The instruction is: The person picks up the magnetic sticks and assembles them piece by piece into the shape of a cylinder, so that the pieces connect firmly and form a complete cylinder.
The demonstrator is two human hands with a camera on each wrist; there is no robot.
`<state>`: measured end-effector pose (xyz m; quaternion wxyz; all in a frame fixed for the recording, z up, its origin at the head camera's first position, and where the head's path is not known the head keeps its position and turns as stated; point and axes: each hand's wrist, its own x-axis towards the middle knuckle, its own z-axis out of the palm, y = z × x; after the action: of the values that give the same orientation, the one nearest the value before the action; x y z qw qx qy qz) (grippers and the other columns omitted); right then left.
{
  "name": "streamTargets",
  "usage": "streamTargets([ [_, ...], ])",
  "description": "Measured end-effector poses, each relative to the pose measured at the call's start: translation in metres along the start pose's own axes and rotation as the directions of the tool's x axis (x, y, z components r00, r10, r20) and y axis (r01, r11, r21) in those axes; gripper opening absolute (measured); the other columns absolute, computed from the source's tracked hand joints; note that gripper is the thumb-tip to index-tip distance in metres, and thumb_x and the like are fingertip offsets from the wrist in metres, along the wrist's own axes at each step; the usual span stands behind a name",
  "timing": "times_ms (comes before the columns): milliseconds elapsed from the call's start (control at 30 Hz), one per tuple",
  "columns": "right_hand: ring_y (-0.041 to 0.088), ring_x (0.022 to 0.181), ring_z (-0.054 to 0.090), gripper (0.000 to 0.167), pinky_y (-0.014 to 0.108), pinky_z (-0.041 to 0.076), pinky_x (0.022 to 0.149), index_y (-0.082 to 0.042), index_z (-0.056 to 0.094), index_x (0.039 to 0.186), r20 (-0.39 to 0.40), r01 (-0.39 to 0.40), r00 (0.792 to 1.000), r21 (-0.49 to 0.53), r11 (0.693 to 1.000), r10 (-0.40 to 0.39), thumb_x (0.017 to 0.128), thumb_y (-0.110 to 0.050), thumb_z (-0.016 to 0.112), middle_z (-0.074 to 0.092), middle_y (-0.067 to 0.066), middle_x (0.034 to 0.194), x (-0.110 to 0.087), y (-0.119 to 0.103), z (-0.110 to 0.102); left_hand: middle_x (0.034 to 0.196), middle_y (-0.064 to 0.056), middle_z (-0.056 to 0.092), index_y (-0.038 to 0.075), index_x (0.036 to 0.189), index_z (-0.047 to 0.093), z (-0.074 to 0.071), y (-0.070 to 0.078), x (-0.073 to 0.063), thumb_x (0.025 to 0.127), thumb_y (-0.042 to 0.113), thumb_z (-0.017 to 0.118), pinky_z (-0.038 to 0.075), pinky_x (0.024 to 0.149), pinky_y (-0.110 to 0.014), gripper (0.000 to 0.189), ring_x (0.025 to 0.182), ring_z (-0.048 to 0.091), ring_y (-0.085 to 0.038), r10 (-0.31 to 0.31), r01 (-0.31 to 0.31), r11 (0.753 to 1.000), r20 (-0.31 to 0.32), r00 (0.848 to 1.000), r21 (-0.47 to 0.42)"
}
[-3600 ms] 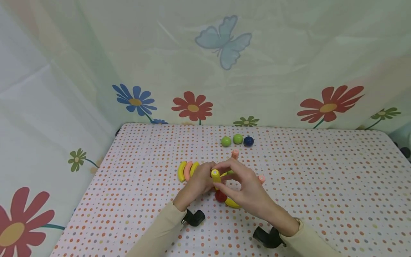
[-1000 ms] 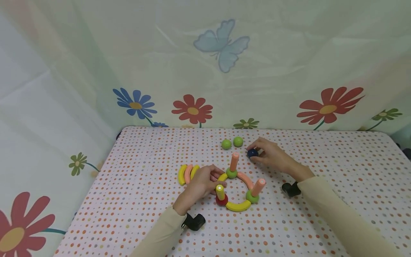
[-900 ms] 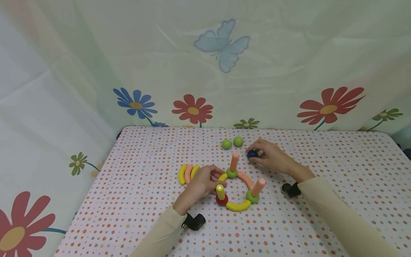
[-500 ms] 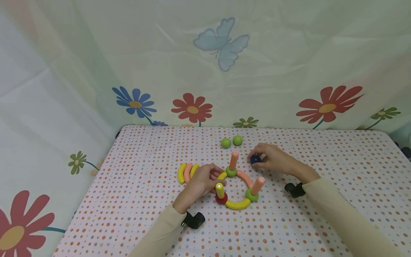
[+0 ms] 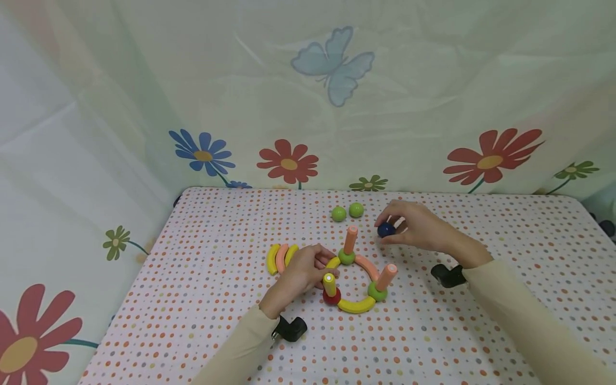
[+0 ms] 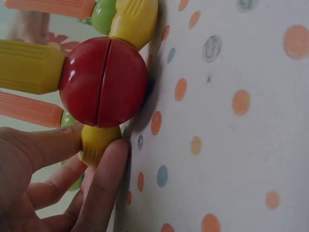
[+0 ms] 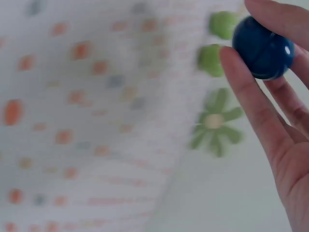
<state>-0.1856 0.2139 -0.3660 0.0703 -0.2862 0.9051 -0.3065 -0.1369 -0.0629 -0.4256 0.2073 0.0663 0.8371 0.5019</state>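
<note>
Our right hand (image 5: pixel 420 226) pinches the blue ball (image 7: pixel 261 48): glossy, might slip! Our left hand (image 5: pixel 300 269) grips the yellow arc (image 6: pixel 98 141); one tug could unseat it.

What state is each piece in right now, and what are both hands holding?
Left hand: pinching a yellow arc joined to the red ball
Right hand: holding the blue ball
Blue ball: gripped, seemingly lifted
Red ball: fitted into the ring
Yellow peg: upright on the red ball
Pink pegs: upright on the ring's green balls
Loose green balls: resting behind the ring
Loose arcs: side by side
</note>
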Motion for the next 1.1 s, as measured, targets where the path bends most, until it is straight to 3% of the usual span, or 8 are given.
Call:
streamTargets([
  [133,0.023,0.093,0.070,0.031,0.036,0.063,0.077,-0.003,0.074,0.109,-0.097,0.134,0.986,-0.019,0.991,-0.136,0.082,-0.003,0.089,0.069,0.007,0.104,0.007,-0.022,-0.013,0.095,-0.003,0.062,-0.001,0.117,0.070,-0.001,0.000,-0.001,0.092,0.007,0.082,0.058,0.059,-0.024,0.029,0.083,0.057,-0.012,0.005,-0.005,1.000,0.006,1.000,0.007],
  [267,0.016,0.091,0.071,0.036,0.036,0.063,0.077,-0.008,0.075,0.111,-0.159,0.268,0.949,-0.038,0.963,-0.271,0.080,-0.002,0.091,0.070,0.002,0.105,0.015,-0.046,-0.022,0.094,-0.003,0.063,-0.001,0.117,0.070,-0.001,-0.001,0.000,0.091,0.007,0.082,0.058,0.059,-0.024,0.030,0.082,0.058,-0.012,0.003,-0.003,1.000,0.010,1.000,-0.002],
  [467,0.013,0.086,0.072,0.039,0.034,0.063,0.076,-0.011,0.075,0.110,-0.102,0.365,0.924,-0.059,0.929,-0.369,0.076,-0.002,0.093,0.071,0.000,0.105,0.021,-0.071,-0.023,0.093,-0.004,0.062,-0.001,0.117,0.070,-0.001,-0.003,0.001,0.090,0.008,0.083,0.058,0.058,-0.025,0.031,0.081,0.057,-0.014,0.008,-0.008,1.000,0.010,1.000,-0.012],
  [767,0.012,0.087,0.070,0.033,0.038,0.062,0.079,-0.009,0.075,0.108,0.049,0.302,0.953,-0.089,0.949,-0.299,0.080,-0.001,0.090,0.069,0.000,0.107,0.022,-0.073,-0.014,0.093,-0.004,0.063,-0.002,0.117,0.070,-0.002,-0.004,0.000,0.091,0.006,0.082,0.058,0.059,-0.025,0.030,0.080,0.058,-0.013,0.015,-0.014,0.999,0.025,1.000,-0.033],
  [967,0.011,0.088,0.071,0.033,0.039,0.062,0.079,-0.010,0.075,0.110,0.050,0.295,0.955,-0.074,0.953,-0.292,0.081,-0.002,0.089,0.068,-0.001,0.107,0.023,-0.071,-0.013,0.093,-0.005,0.063,-0.002,0.117,0.070,-0.002,-0.004,0.001,0.091,0.007,0.083,0.058,0.058,-0.025,0.031,0.079,0.059,-0.013,0.019,-0.017,0.999,0.027,0.999,-0.043],
  [1100,0.013,0.096,0.069,0.032,0.042,0.060,0.086,-0.010,0.073,0.117,0.019,0.235,0.972,0.019,0.972,-0.235,0.088,-0.010,0.086,0.069,0.002,0.113,0.024,-0.063,-0.015,0.093,-0.004,0.063,-0.002,0.117,0.070,-0.001,-0.004,0.001,0.091,0.007,0.083,0.058,0.058,-0.025,0.031,0.079,0.059,-0.013,0.013,-0.013,0.999,0.024,1.000,-0.036],
])
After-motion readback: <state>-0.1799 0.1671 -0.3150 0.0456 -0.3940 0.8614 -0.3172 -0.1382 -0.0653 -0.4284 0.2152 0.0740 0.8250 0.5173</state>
